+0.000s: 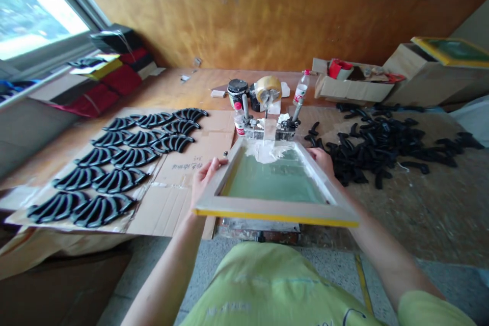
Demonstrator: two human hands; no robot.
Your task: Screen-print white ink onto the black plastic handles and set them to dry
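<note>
A screen printing frame (275, 208) with a green mesh (267, 181) is tilted in front of me, its yellow-edged near side raised. White ink (263, 153) lies across the far end of the mesh, around a pale squeegee (269, 131). My left hand (205, 177) is closed at the frame's left side, thumb and forefinger together. A tiny black piece (225, 153) shows just beyond those fingertips; whether they touch it I cannot tell. My right hand (321, 159) grips the frame's right side, its fingers partly hidden. At the far end, the frame meets a metal hinge clamp (290, 133).
Fanned rows of black curved handles (118, 178) lie on cardboard (179, 163) at left. A loose heap of black handles (374, 142) is at right. Behind the clamp stand a tape roll (268, 87), a black tub (237, 90) and a bottle (301, 87). An open carton (353, 89) sits back right.
</note>
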